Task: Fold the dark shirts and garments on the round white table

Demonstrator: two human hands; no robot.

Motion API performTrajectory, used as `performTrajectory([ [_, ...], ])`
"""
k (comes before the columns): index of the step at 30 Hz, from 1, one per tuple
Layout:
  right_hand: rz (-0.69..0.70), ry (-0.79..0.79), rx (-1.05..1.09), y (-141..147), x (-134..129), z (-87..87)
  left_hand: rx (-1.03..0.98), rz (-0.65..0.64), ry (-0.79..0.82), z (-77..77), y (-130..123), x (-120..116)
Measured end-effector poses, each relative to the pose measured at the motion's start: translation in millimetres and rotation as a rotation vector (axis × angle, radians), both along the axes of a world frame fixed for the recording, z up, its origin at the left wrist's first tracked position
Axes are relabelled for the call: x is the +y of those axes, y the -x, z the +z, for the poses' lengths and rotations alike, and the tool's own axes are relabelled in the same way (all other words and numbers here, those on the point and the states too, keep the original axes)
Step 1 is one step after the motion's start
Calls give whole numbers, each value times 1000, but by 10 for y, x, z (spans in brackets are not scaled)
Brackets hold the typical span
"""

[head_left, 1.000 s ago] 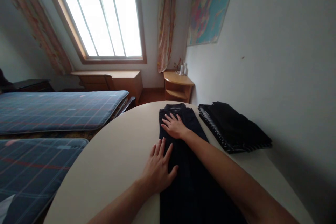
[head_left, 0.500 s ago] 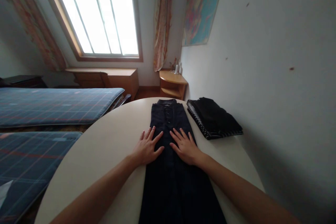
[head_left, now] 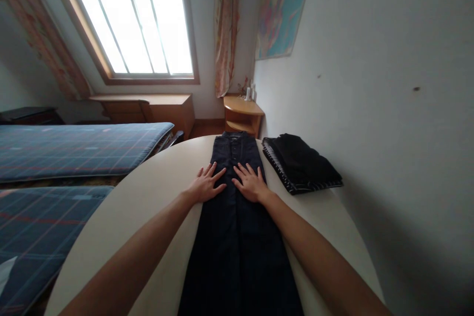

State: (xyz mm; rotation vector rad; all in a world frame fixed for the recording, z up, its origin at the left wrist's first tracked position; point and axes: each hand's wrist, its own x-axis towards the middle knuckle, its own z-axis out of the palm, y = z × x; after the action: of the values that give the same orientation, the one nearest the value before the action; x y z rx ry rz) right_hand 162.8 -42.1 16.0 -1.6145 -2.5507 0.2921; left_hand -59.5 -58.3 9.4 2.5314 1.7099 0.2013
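A long dark navy garment (head_left: 237,237) lies flat and lengthwise on a round white table (head_left: 148,227). Several buttons and a banded opening show at its far end, while its near end runs out of the picture. Whether it is trousers or a long top I cannot tell. My left hand (head_left: 207,182) rests palm down over its left edge, fingers spread. On the right half, my right hand (head_left: 251,183) presses flat with fingers apart. Neither hand grips the cloth. A folded black cloth (head_left: 301,163) with white edge stitching lies to the right of the garment.
Two plaid mattresses (head_left: 81,150) lie left of the table. Behind it stand a small corner shelf (head_left: 244,106) and a low wooden desk (head_left: 166,101) under the window (head_left: 137,24). A bare white wall (head_left: 388,123) rises close on the right.
Both hands have slid away from me along the garment, staying flat. The garment's far end has shifted slightly toward the table's far edge, and its near part lies further left in view.
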Motion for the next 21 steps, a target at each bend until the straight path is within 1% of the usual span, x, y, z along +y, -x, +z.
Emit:
performTrajectory([
  [3, 11, 3, -4, -21, -123, -7, 0, -12, -22, -13, -12, -95],
  [6, 56, 4, -4, -62, -394, 0, -1, -100, -30, 2, -40, -334],
  [9, 122, -6, 0, -119, -788, 19, -31, -259, 4, 54, -89, -717],
  [12, 163, -2, 1, -184, -1242, 41, -81, -386, 40, 122, -139, -1191],
  [17, 213, 15, 31, -295, -1975, 50, -115, -473, 120, 235, -142, -1944],
  [19, 240, 26, 50, -347, -2221, 51, -122, -499, 153, 281, -108, -2175],
  [21, 268, 51, 69, -404, -2423, 63, -125, -523, 175, 327, -65, -2356],
])
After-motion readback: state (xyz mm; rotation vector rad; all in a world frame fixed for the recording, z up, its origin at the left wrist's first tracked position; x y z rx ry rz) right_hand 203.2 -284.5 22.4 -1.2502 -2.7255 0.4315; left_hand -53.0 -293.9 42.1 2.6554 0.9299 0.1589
